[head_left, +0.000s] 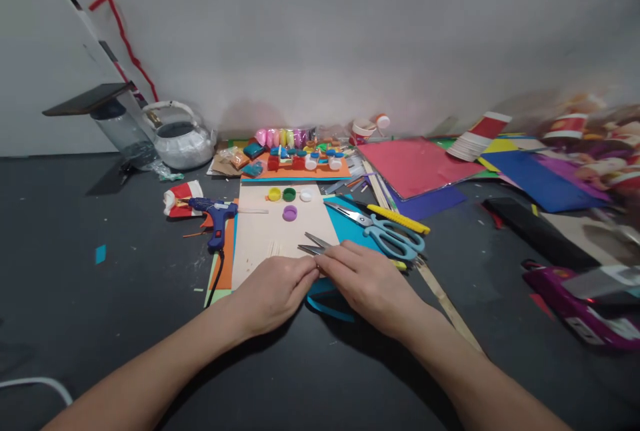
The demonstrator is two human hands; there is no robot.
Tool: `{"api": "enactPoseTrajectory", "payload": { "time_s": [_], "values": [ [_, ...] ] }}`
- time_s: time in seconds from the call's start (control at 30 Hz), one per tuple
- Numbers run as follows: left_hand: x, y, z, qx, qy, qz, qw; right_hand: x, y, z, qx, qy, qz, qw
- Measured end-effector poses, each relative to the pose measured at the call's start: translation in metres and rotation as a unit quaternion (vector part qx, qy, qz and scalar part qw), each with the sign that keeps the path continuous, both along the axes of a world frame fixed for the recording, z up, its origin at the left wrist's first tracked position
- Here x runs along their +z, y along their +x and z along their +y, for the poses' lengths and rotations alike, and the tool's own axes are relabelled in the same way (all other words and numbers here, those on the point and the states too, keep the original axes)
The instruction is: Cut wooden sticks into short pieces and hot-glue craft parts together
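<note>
My left hand (275, 291) and my right hand (367, 284) meet fingertip to fingertip over the front edge of the paper stack. Both are closed in a pinch, and whatever lies between the fingers is too small or hidden to name. Just beyond the fingers the parted blades of small scissors (314, 244) point left; my right hand covers the rest of them. A curved blue strip (330, 310) shows below my right hand. Thin wooden sticks (273, 248) lie on the cream sheet (260, 228), beyond my left hand.
Large blue-handled scissors (395, 234) and a yellow cutter (397, 218) lie to the right. At left is a blue glue gun (217, 218) with its cord. Paint pots (299, 162), open caps (289, 212), a silver kettle (183, 141) and coloured sheets (420, 164) stand further back.
</note>
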State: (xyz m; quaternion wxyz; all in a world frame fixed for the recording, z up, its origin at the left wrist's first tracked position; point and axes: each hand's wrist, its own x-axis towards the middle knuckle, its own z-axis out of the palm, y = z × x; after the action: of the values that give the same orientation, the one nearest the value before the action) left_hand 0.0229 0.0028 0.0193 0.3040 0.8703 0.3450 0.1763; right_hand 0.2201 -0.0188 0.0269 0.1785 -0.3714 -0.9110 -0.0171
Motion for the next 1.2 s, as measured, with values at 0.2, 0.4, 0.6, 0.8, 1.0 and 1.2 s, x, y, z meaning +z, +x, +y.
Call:
{"api": "enactPoseTrajectory", "payload": {
  "time_s": [0.2,0.4,0.6,0.8,1.0,1.2],
  "values": [
    [-0.003,-0.001,-0.001,0.007,0.047,0.067,0.997,-0.003,-0.002,0.0,-0.027,0.006,-0.063,0.998],
    [-0.006,-0.003,0.002,-0.003,0.056,0.103,0.993,-0.007,-0.005,0.003,-0.022,-0.001,-0.098,0.995],
    [-0.007,-0.004,0.003,-0.006,0.016,0.093,0.996,-0.012,-0.007,0.002,-0.017,0.003,-0.082,0.996],
    [-0.008,-0.001,0.004,0.029,-0.019,0.052,0.998,-0.018,-0.013,-0.002,-0.068,0.015,-0.045,0.997],
    [-0.013,0.003,0.005,0.062,-0.041,0.017,0.997,-0.022,-0.018,-0.002,-0.101,0.007,-0.028,0.994],
    [-0.008,0.003,0.003,0.096,-0.064,-0.028,0.993,-0.022,-0.017,0.002,-0.121,-0.007,-0.016,0.992]
  ]
}}
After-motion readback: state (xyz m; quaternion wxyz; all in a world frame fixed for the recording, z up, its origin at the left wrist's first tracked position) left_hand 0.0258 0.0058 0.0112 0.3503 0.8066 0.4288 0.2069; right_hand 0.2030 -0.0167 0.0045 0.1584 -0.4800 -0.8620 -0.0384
